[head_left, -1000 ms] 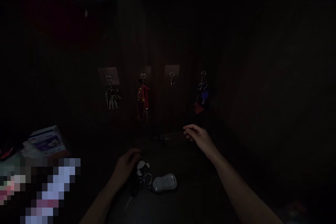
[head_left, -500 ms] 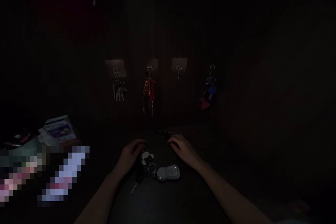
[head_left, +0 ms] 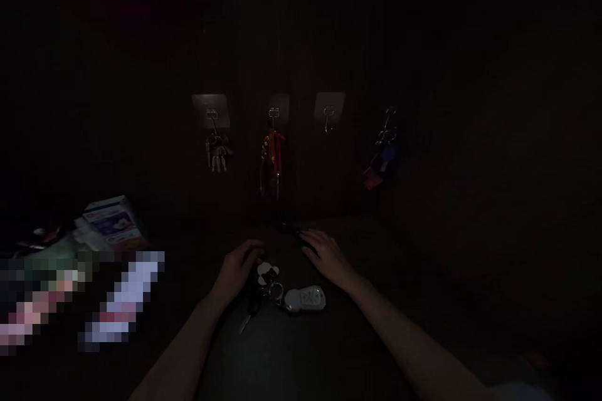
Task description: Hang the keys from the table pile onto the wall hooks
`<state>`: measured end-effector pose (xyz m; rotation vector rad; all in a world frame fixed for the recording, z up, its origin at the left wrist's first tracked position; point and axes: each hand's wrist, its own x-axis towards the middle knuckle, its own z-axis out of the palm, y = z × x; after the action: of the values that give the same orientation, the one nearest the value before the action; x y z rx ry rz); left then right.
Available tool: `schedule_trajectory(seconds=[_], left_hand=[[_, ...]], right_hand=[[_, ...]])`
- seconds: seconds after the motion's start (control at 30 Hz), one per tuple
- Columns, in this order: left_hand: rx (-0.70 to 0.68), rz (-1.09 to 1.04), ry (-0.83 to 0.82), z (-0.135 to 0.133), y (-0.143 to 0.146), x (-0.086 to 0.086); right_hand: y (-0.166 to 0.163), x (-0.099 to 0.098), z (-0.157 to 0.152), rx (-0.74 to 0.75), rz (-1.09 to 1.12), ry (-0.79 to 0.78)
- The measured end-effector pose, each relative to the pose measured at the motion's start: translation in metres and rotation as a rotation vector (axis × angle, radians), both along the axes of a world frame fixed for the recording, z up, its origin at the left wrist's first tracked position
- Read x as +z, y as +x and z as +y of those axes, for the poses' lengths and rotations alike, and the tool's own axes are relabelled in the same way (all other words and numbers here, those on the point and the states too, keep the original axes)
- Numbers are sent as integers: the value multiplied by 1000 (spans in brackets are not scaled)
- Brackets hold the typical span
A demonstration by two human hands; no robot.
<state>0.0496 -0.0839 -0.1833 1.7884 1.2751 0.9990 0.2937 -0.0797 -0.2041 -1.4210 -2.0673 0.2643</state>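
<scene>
In the dim head view, my left hand (head_left: 237,267) rests on the dark tabletop, fingers loosely curved, thumb apart, nothing visible in it. Just right of it lies a bunch: a white rounded charm (head_left: 267,272), a metal key ring (head_left: 276,291), a key (head_left: 245,321) with a dark head, and a pale grey key fob (head_left: 305,299). My right hand (head_left: 327,257) lies flat with its fingers stretched forward and the thumb apart. Its fingertips reach the end of a small dark object (head_left: 289,227) near the wall, too dark to make out.
Hooks on the wall carry a bunch of keys (head_left: 217,153), a red lanyard (head_left: 275,153) and keys with blue and red tags (head_left: 387,153). One hook (head_left: 328,119) holds nothing. At left stands a purple-and-white box (head_left: 115,222) beside clutter and a blurred-out area.
My right hand's fingers have straightened out toward the dark object. My left hand has barely moved. The whole view has shifted slightly, with the wall hooks appearing higher.
</scene>
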Motion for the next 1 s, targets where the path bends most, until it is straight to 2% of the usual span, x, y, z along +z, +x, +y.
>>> schedule_trajectory(seconds=[0.1,0.23,0.37,0.47,0.63,0.8,1.0], left_hand=[[1,-2,1,0,-1,-2],[20,4,50,2,-1,-5],[36,14,127,1,3,-4],[29,-20,102,-4,10,0],[-82,-46,69,-14,23,3],[-180,-57,53,-19,31,3],[-161,-76,23,-23,35,12]], right_hand=[[-1,3,-2,63,104,2],[-8,16,-8,151,356,-62],[-12,28,-15,216,587,-233],[-12,30,-18,304,786,-403],[-12,30,-21,400,1070,-558],[-12,40,-26,380,1200,-624],[-10,43,-25,386,1244,-619]])
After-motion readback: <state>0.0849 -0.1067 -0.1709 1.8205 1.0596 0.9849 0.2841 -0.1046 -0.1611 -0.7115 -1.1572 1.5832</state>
